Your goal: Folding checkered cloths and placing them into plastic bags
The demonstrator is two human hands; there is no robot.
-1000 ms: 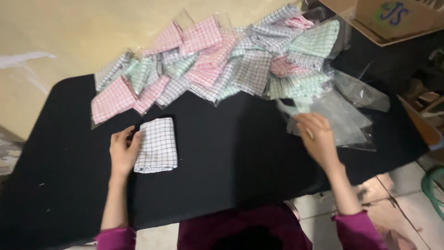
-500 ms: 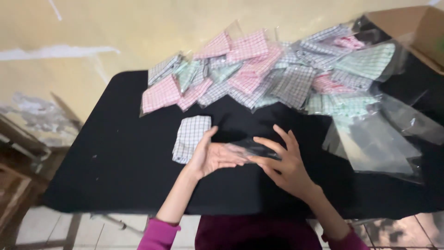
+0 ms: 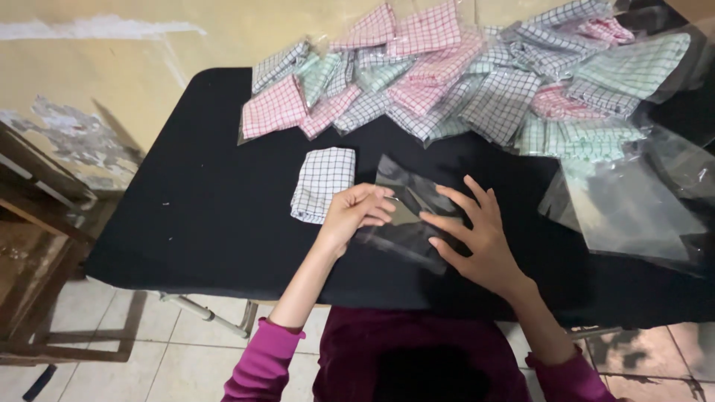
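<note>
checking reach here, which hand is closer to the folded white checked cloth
Left. The left hand is just right of the cloth, nearly touching its edge while pinching the clear bag. The right hand lies further right, on the bag's far side.

the table [image 3: 208,216] is covered in plain black. near its middle lies a folded cloth [image 3: 323,183], white with a fine dark check. the clear bag [image 3: 408,216] beside it is see-through with grey glints. along the table's far edge the packed cloths [image 3: 462,82] are checked in pink, pale green and dark grey on white. the sleeves [image 3: 262,366] are magenta.
</note>
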